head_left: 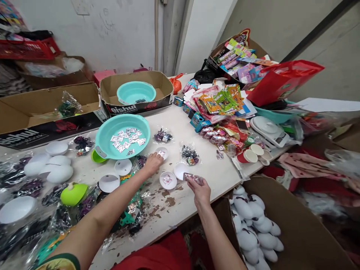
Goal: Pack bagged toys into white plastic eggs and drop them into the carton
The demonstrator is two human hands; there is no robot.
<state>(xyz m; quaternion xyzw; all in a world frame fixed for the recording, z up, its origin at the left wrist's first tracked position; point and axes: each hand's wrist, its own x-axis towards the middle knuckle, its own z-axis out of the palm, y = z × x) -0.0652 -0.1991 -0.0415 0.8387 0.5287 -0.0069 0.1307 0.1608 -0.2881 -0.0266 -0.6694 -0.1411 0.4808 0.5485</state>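
My left hand [154, 164] reaches over a small white plastic egg half [165, 154] with a printed packet in it. Its fingers are drawn together at the near side; whether they pinch the packet or the rim, I cannot make out. My right hand [201, 190] is closed on a small stack of printed packets [194, 179], just above the table edge. Between the hands lie a white egg half holding a packet [168, 180] and another white egg half [181, 171]. Beyond my left hand, a turquoise basin [101, 140] holds several loose packets.
Bagged dark toy parts [190, 155] lie past my hands. Egg halves, a green shell [73, 194] and bagged pieces crowd the left. Open cartons [152, 107] line the back. A kitchen scale [270, 129] and paper cups [249, 155] stand right, above a carton of white eggs [253, 221].
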